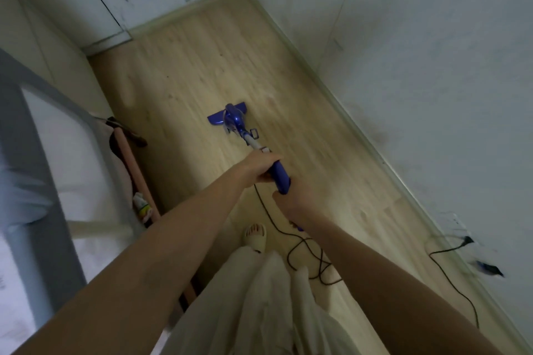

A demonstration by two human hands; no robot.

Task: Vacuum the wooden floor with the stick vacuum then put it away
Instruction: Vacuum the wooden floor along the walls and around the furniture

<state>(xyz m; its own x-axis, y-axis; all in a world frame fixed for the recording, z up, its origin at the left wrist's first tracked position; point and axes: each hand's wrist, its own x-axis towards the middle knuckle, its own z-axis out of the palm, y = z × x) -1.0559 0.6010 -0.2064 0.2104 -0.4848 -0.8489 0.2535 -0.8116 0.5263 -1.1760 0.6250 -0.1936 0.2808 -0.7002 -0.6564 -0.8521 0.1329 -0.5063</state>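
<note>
A blue stick vacuum stretches ahead of me over the light wooden floor. Its blue floor head lies flat on the boards near the middle of the room, joined by a grey tube. My left hand grips the upper end of the blue body. My right hand grips the handle just below it, closer to me. The lower end of the handle is hidden behind my right wrist.
A black power cord loops on the floor by my slippered foot and runs to a plug at the right wall. A bed with a grey frame fills the left side. White walls and skirting close off the far corner.
</note>
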